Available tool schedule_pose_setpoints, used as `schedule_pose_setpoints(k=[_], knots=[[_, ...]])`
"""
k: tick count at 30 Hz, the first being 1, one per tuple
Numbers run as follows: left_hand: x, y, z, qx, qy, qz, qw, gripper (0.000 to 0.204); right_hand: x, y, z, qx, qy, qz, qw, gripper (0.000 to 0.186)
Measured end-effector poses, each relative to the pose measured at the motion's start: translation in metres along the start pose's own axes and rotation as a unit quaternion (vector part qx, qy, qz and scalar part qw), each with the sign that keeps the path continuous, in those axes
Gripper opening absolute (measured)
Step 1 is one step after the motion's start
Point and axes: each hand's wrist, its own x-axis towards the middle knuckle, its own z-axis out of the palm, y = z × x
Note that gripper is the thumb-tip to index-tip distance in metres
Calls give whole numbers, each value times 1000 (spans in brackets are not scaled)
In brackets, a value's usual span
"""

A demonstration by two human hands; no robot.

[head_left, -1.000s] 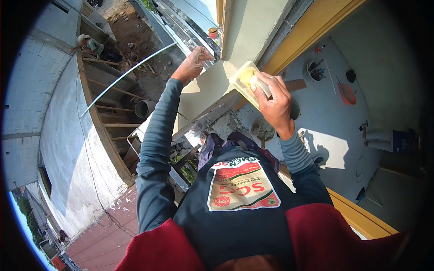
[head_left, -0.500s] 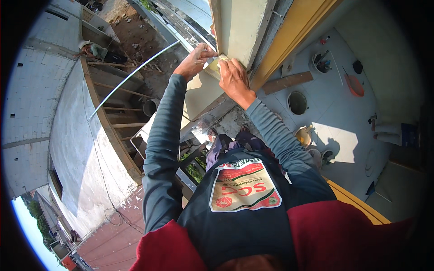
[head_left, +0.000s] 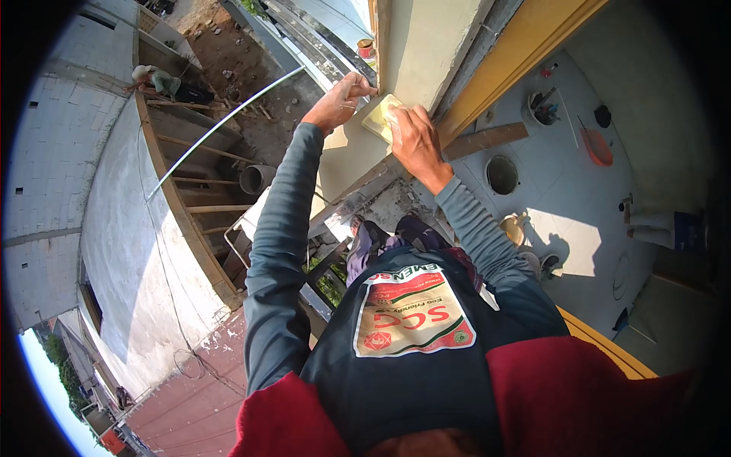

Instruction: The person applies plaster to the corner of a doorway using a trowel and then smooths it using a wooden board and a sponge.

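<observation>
My right hand [head_left: 415,146] is wrapped over a pale yellow rectangular sponge [head_left: 378,122], whose far end shows past the fingers. The sponge lies at the outer corner where a narrow plastered wall [head_left: 426,46] meets a ledge [head_left: 343,164]. To its left, my left hand [head_left: 335,104] is closed, fingertips pinched together next to the lower end of a thin wooden batten [head_left: 383,46] along the wall's edge. Whether those fingers hold anything is hidden. Pale dust marks both hands.
A yellow frame [head_left: 525,53] runs beside the wall. Inside, buckets [head_left: 501,174], a plank [head_left: 487,141] and an orange basin [head_left: 598,147] stand on a tiled floor. A red can [head_left: 366,49] sits beyond the batten. Outside left, another person [head_left: 164,82] is by a wooden-edged opening below.
My right hand and the sponge have shifted right and slightly nearer, showing more of the sponge. My left hand has moved slightly right. The wall has shifted right in view.
</observation>
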Motion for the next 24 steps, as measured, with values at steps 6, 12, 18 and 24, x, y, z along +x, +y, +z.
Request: schedule_pose_setpoints(k=[6,12,18,24], knots=[[-1,-3,-1,-11,-16,14,1000,40,6,-1,23,-40,9,3,999,22],[3,-5,-4,-16,-34,-2,999,40,14,2,19,-17,-20,29,999,22],[13,-5,-16,36,-60,-8,998,43,-8,-26,14,105,-73,6,992,21],[13,-15,-16,76,-51,48,995,41,8,-20,-3,35,0,22,999,23]])
